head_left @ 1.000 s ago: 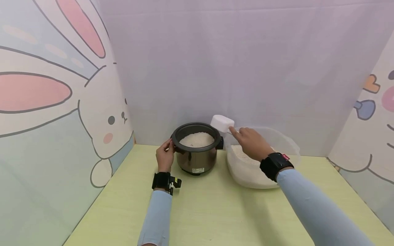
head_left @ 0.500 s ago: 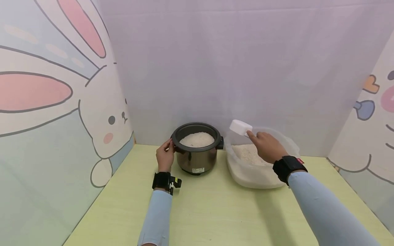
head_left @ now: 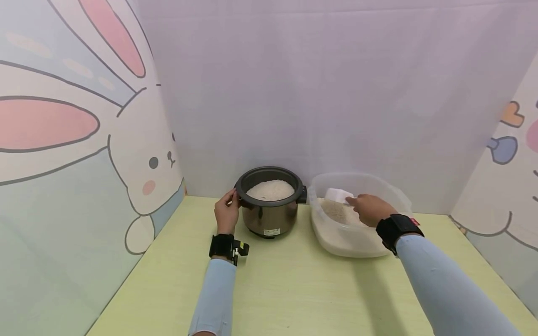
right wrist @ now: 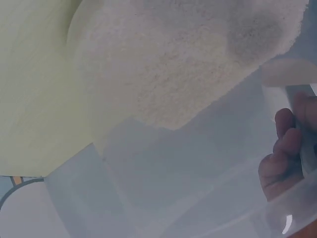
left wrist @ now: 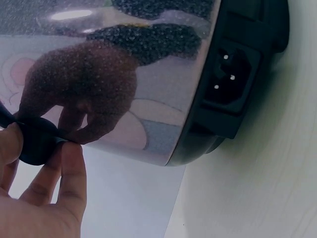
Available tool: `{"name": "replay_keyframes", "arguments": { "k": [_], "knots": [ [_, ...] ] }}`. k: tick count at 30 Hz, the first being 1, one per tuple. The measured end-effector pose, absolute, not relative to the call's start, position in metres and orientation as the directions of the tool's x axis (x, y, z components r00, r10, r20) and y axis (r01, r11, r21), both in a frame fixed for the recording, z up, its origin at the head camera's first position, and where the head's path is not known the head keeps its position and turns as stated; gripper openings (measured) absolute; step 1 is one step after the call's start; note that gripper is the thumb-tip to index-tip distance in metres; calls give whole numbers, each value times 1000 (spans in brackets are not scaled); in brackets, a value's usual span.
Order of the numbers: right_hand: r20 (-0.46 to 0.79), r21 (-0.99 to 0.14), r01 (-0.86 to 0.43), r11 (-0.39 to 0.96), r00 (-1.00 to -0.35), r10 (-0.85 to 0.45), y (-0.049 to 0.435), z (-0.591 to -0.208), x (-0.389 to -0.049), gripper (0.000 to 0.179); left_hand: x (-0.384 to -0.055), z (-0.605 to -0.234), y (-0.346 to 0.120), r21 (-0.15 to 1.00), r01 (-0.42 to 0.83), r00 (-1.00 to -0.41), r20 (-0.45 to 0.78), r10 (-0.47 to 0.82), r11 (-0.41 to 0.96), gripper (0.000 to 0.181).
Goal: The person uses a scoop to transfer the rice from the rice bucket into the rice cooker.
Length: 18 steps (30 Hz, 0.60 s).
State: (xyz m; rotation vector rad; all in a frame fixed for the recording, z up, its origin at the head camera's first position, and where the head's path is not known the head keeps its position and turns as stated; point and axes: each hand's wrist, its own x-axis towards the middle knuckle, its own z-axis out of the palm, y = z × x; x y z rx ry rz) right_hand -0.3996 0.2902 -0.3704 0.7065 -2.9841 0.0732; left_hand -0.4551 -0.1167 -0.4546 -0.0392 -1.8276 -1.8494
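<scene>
A dark rice cooker (head_left: pixel 271 219) stands at the back of the table with white rice (head_left: pixel 270 190) inside. My left hand (head_left: pixel 227 212) pinches the small black handle (left wrist: pixel 37 141) on the cooker's left side between thumb and fingers. To the cooker's right sits a translucent plastic tub (head_left: pixel 349 245) of rice (right wrist: pixel 173 79). My right hand (head_left: pixel 371 210) is over the tub and grips the handle of a white scoop (head_left: pixel 337 195), whose cup is inside the tub above the rice. In the right wrist view, curled fingers (right wrist: pixel 285 163) hold the scoop's handle, partly behind the tub's wall.
A pale green tabletop (head_left: pixel 286 289) lies under everything. A lilac cloth wall (head_left: pixel 294 93) rises close behind the cooker and tub. Side panels with a cartoon rabbit (head_left: pixel 138 154) border the left and right. A power socket (left wrist: pixel 230 79) shows low on the cooker's body.
My right hand has moved right, away from the cooker, and lowered the scoop from above the tub's rim into the tub. The left hand stays on the cooker's handle.
</scene>
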Motion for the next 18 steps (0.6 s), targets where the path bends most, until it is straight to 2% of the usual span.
{"name": "replay_keyframes", "arguments": {
  "k": [5,11,18],
  "knots": [
    [7,-106,-425,899,-904,-427,287,-368,-401,40,-453,-451,-117,924,379,-862,375,-341,57,26],
    [-29,-104,-438,893,-896,-443,285,-368,-407,26,-458,-456,-116,924,378,-862,376,-340,61,26],
    [-105,-168,-443,881,-880,-463,278,-367,-409,31,-457,-456,-116,920,387,-858,380,-344,51,26]
  ]
}}
